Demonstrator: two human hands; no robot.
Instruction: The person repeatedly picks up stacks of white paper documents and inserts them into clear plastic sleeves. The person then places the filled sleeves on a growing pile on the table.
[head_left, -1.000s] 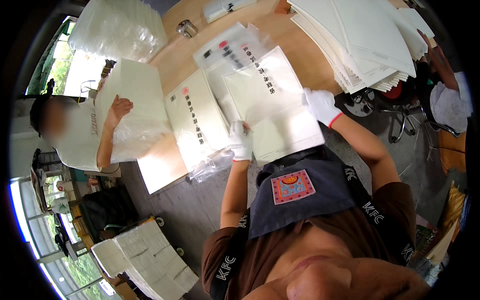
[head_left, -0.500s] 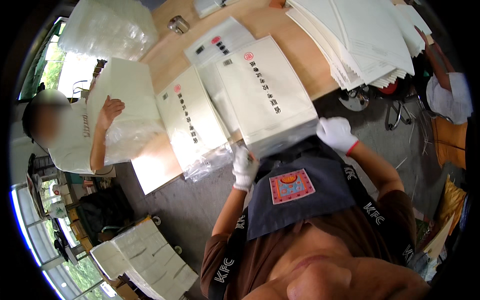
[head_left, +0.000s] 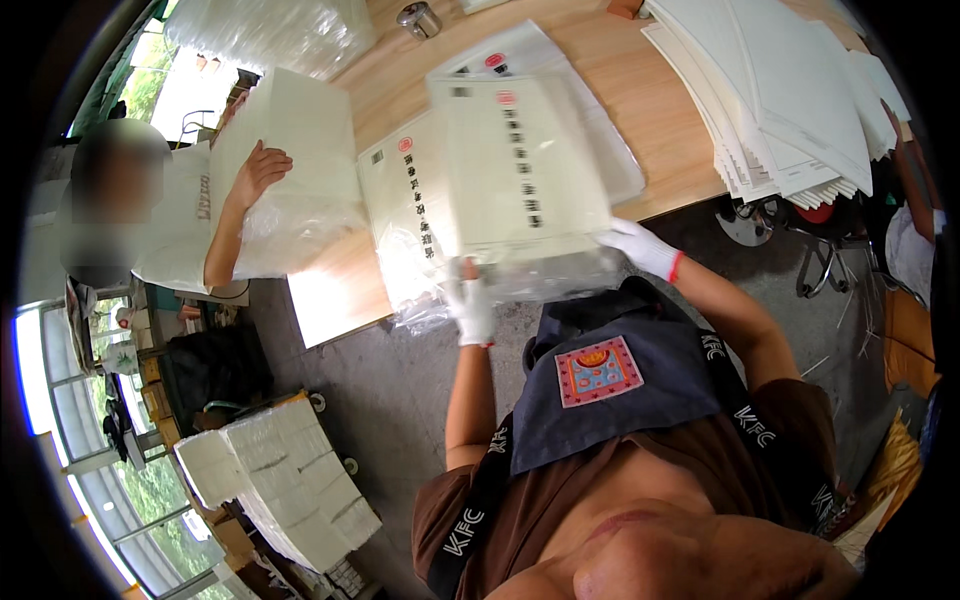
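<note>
Both my hands, in white knitted gloves, are at the near end of a cream paper packet [head_left: 565, 170] in a clear plastic bag. My left hand [head_left: 470, 305] is closed on its near left corner, and my right hand [head_left: 640, 248] grips the near right corner, some fingers hidden. The packet carries dark print and a red round mark, slightly blurred. It partly covers a similar bagged packet [head_left: 400, 180] at its left. Another bagged packet [head_left: 612, 150] lies under and behind it on the wooden table [head_left: 668, 150].
White paper sheets [head_left: 770, 90] are fanned in a pile at the table's right. A metal cup [head_left: 418, 20] stands at the back. At left a person's hand [head_left: 262, 170] rests on a tall wrapped stack [head_left: 310, 130]. Wrapped bundles [head_left: 290, 480] sit on the floor behind.
Both hands have shifted the packet leftward, so it now overlaps the left packet and uncovers more of the plastic bag on the right. The view has shifted slightly.
</note>
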